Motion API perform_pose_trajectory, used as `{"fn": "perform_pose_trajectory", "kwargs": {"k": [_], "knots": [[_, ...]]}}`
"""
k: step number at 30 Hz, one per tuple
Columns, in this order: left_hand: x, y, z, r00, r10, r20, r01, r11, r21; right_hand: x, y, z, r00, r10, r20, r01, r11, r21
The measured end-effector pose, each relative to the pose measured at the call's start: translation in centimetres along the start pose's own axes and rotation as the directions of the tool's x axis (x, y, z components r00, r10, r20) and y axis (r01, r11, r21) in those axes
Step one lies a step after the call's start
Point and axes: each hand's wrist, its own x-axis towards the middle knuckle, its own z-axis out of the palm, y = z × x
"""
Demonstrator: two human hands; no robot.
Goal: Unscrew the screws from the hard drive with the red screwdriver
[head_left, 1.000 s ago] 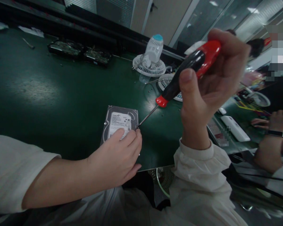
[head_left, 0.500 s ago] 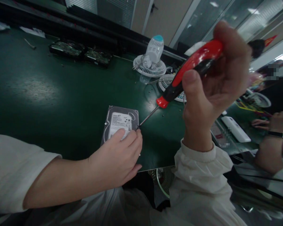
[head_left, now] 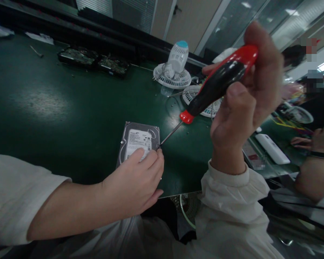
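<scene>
A hard drive [head_left: 137, 139] with a white label lies flat on the dark green table [head_left: 56, 104]. My left hand [head_left: 135, 181] rests on its near edge, fingers pressing it down. My right hand [head_left: 248, 93] grips the red and black handle of a screwdriver [head_left: 218, 82]. The metal shaft slants down to the left, and its tip sits at the drive's right edge, right by my left fingertips.
A small white fan [head_left: 174, 66] with loose grilles [head_left: 199, 99] lies behind the drive. Two circuit boards [head_left: 93, 61] sit at the far edge. On the right, another person's hands [head_left: 313, 140] work near a white device [head_left: 272, 148]. The table's front edge runs under my wrists.
My right hand has turned the screwdriver handle, so its black side now faces me; thumb shifted right. The tip stays at the drive's edge. Left hand unmoved.
</scene>
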Motion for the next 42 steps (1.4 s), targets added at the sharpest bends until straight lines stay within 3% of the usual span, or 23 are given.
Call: {"fn": "perform_pose_trajectory", "kwargs": {"k": [3, 5, 10, 15, 22, 27, 33, 39, 42], "knots": [[0.05, -0.01, -0.04, 1.0, -0.002, 0.006, 0.002, 1.0, 0.0, 0.08, -0.01, 0.07, 0.986, -0.166, -0.006, 0.166, 0.986, -0.018], [0.06, 0.01, -0.04, 1.0, -0.002, 0.008, 0.002, 1.0, 0.0, 0.16, -0.02, 0.18, 0.983, -0.186, -0.014, 0.185, 0.982, -0.035], [0.04, 0.05, 0.02, 1.0, -0.006, -0.001, 0.006, 1.0, -0.001, 0.26, 0.07, 0.43, 0.991, -0.133, -0.019, 0.134, 0.985, 0.106], [-0.03, 0.03, 0.09, 1.0, -0.007, -0.004, 0.007, 1.0, 0.0, 0.28, 0.07, 0.0, 0.974, -0.223, -0.029, 0.221, 0.973, -0.063], [0.0, 0.1, 0.15, 1.0, -0.013, 0.0, 0.013, 1.0, -0.009, 0.25, 0.51, -0.05, 0.988, -0.154, -0.032, 0.153, 0.988, -0.013], [-0.01, 0.2, 0.31, 1.0, -0.02, -0.004, 0.02, 1.0, -0.009, 0.24, -0.1, 0.02, 0.983, -0.176, -0.043, 0.17, 0.978, -0.122], [-0.1, 0.18, 0.22, 1.0, -0.021, -0.009, 0.021, 1.0, -0.01, 0.02, 0.21, 0.0, 0.999, -0.051, 0.009, 0.051, 0.998, -0.043], [-0.12, 0.25, 0.18, 1.0, -0.022, -0.002, 0.022, 1.0, -0.017, 0.09, 0.23, 0.17, 0.991, -0.132, -0.016, 0.129, 0.985, -0.113], [-0.13, 0.21, 0.27, 1.0, -0.021, 0.0, 0.021, 1.0, -0.023, 0.02, 0.35, 0.14, 0.992, -0.124, -0.005, 0.124, 0.991, -0.059]]}}
